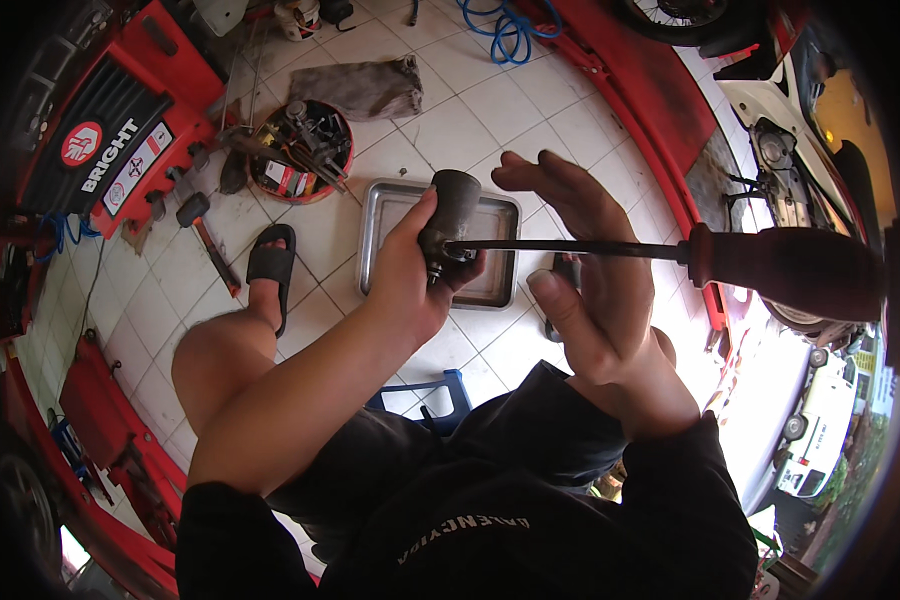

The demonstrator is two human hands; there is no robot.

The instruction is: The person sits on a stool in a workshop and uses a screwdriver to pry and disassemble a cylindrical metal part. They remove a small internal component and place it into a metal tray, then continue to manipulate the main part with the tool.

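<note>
In my left hand [412, 262] is a dark metal cylindrical part [457, 200], held upright with the thumb along its side and the fingers wrapped beneath it. A long screwdriver [790, 272] with a dark reddish handle lies level across the view. Its tip meets the lower side of the metal part, and its handle points off to the right. My right hand [600, 270] is open behind the screwdriver's shaft, thumb and fingers spread. Whether the palm touches the shaft, I cannot tell. Below the metal part, a shallow metal tray [388, 215] rests on the floor.
Beyond the tray are a red bowl [292, 198] of tools and a dirty cloth [370, 88]. A mallet [210, 248] lies left, near a red machine [160, 80]. Red rails [660, 150] run along the right, beside a motorcycle [780, 150]. A blue hose [510, 35] coils far off.
</note>
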